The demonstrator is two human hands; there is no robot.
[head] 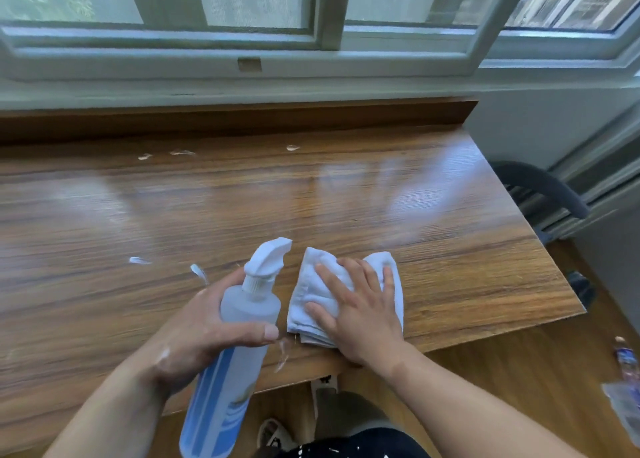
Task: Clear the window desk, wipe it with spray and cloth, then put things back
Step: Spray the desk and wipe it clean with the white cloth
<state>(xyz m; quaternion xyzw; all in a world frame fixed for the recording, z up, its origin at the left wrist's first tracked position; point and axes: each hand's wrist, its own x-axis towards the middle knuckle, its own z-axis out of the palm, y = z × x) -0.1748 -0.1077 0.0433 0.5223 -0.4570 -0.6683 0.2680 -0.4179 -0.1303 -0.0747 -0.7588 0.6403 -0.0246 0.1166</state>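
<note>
My left hand [194, 333] is wrapped round the spray bottle [249, 312], thumb across its front, nozzle pointing away over the wooden surface [311, 194]. My right hand [363, 315] lies flat on the folded white cloth [311, 295], fingers [332, 281] spread and pressing it down near the front edge, just beside the bottle.

The wiping seems to be in hand, and the white smears [182, 152] near the back lip and by my left wrist are not yet wiped. To do it well I should keep the palm flat, so the whole fold bears on the wood, and sweep in overlapping strokes along the grain from the back toward me. The smears want gathering into the cloth, not spreading. I should also mind the right-hand corner, where the cloth could slide off.

My left fingers are hidden behind the bottle; only the thumb shows. The bottle's base is cut off below, its label unreadable. The surface runs out of view on the left. Whether the smears are foam or cream I cannot tell. A dark chair [543, 187] shows beyond the right edge.
</note>
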